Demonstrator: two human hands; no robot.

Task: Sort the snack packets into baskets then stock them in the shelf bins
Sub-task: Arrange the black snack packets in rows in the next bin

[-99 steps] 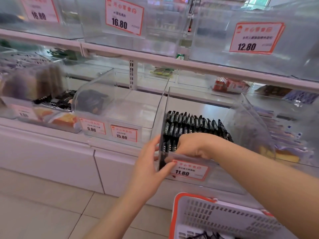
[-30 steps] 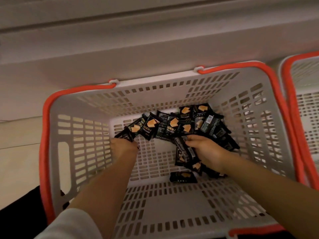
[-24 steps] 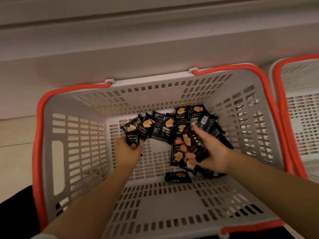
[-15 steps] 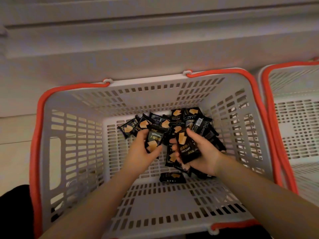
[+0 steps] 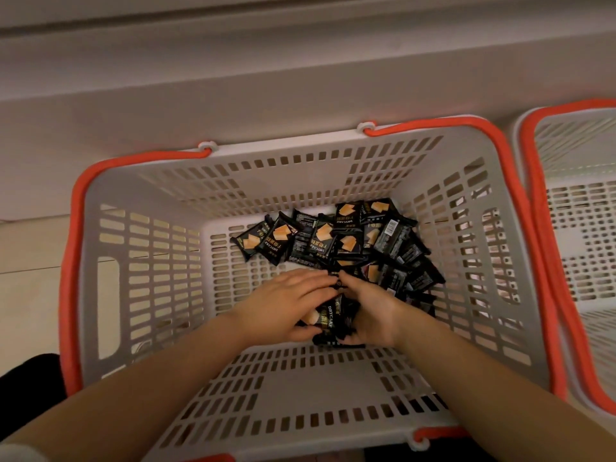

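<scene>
- The left hand point(image 5: 286, 300) lies over a small stack of black snack packets point(image 5: 328, 320), its fingers fairly straight across the top and its thumb under the near edge, pressing the stack toward the other hand.
- The right hand point(image 5: 366, 310) cups the same stack from the right, fingers curled round it, so the bundle is squeezed between both hands low inside the basket point(image 5: 110, 295).
- The packets look light, thin and glossy, so I judge them slippery against each other; a loose stack could fan out or shed a packet from the middle.
- They are soft film wraps round what seems a dry cake, likely crumbly, so firm but not crushing pressure suits them.
- The best hold seems to be across the flat faces, edges squared up.
- The loose pile point(image 5: 336, 240) of the same packets lies on the basket floor toward the far right corner.
- A second basket point(image 5: 580, 228) stands just beside, on the right.
</scene>
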